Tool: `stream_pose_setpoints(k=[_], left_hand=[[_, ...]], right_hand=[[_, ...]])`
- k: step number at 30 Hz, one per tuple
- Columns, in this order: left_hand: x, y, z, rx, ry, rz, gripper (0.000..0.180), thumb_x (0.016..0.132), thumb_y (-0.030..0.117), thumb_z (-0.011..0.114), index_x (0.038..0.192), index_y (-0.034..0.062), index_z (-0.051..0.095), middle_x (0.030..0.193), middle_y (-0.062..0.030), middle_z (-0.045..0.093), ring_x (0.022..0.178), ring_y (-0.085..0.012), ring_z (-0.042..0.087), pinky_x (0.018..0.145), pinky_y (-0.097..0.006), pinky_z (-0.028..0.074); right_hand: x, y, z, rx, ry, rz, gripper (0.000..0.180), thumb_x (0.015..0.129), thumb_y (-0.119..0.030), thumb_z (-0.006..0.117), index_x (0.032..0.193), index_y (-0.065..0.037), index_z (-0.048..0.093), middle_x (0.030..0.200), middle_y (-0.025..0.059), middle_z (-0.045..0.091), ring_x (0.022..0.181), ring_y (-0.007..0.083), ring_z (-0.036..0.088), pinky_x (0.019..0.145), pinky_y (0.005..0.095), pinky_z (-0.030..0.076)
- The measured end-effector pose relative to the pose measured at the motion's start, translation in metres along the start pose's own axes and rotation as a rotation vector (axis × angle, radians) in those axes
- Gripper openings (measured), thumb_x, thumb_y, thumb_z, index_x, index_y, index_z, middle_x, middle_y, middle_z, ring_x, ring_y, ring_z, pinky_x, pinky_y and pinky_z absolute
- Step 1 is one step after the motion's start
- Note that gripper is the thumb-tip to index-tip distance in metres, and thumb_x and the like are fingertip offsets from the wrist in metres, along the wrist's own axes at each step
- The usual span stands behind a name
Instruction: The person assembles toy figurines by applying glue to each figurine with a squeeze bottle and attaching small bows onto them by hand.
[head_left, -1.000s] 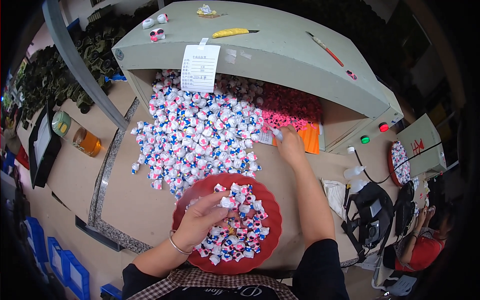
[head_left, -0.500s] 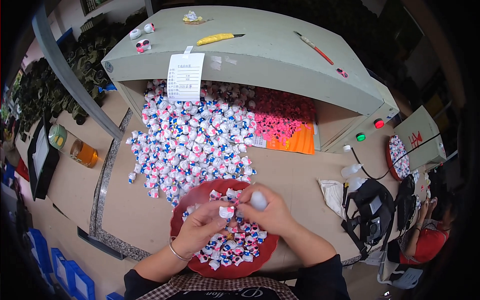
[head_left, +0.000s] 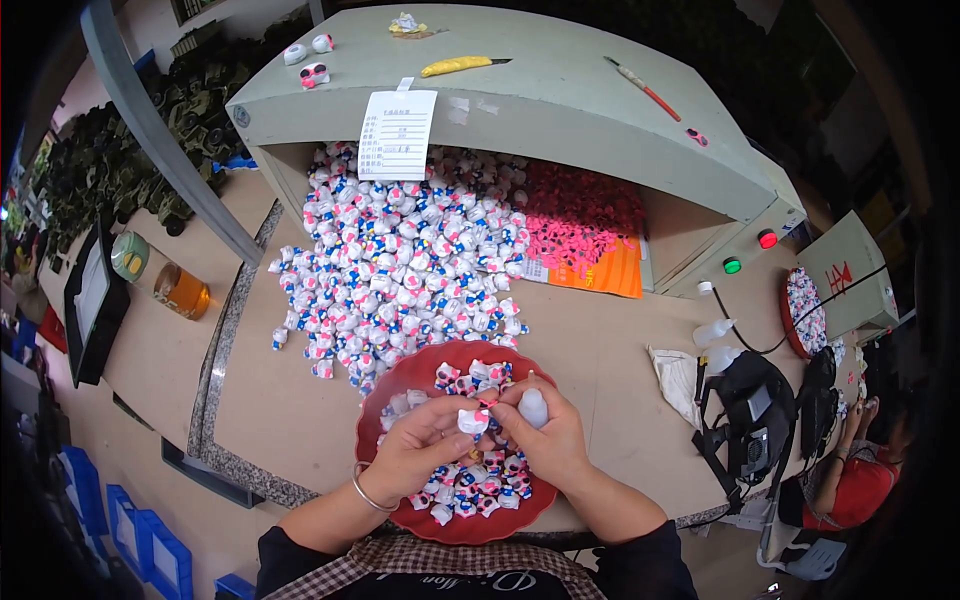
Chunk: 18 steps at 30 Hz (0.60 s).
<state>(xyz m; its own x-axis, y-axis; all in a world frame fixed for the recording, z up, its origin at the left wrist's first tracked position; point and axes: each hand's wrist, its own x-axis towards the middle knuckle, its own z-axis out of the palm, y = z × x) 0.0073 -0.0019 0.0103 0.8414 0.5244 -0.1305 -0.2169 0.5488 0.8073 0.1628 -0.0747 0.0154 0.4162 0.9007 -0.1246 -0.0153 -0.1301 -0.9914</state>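
Note:
My left hand is closed on a small white cat figurine with a pink bow, held over a red scalloped bowl. Close against its top, my right hand pinches a tiny pink piece, apparently a pair of toy glasses. A small translucent white squeeze bottle is also tucked in that hand, its nozzle upward. Several figurines lie in the bowl below my hands, many wearing pink glasses with dark lenses. My fingers hide part of the held figurine.
Beyond the bowl spreads a large heap of figurines, reaching under a grey-green cabinet. Pink glasses are piled on an orange sheet. A black bag lies right, a drink bottle left. Another person sits far right.
The whole view has shifted slightly. My right hand has turned so the squeeze bottle stands more upright, and its fingertips now meet my left fingers at the figurine's top.

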Motion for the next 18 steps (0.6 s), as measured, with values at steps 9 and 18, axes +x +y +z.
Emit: stream_pose_setpoints(k=[9, 18], left_hand=[[0.001, 0.002, -0.001, 0.068, -0.04, 0.006, 0.033, 0.085, 0.003, 0.046, 0.117, 0.0058, 0.041, 0.091, -0.0061, 0.056, 0.09, -0.0135, 0.056, 0.066, -0.021, 0.045], [0.006, -0.004, -0.004, 0.26, 0.093, 0.051, 0.038, 0.082, 0.001, 0.051, 0.12, 0.0044, 0.043, 0.097, -0.0032, 0.048, 0.08, -0.0079, 0.055, 0.066, -0.02, 0.045]], right_hand=[[0.005, 0.001, -0.003, 0.287, -0.122, 0.139, 0.009, 0.079, -0.006, 0.057, 0.082, -0.003, 0.049, 0.065, 0.0001, 0.05, 0.048, 0.0046, 0.045, 0.041, 0.0184, 0.036], [0.007, -0.015, -0.022, 0.158, -0.379, 0.156, 0.008, 0.076, -0.003, 0.059, 0.076, -0.003, 0.051, 0.066, 0.0007, 0.05, 0.047, 0.0044, 0.043, 0.041, 0.0176, 0.033]])
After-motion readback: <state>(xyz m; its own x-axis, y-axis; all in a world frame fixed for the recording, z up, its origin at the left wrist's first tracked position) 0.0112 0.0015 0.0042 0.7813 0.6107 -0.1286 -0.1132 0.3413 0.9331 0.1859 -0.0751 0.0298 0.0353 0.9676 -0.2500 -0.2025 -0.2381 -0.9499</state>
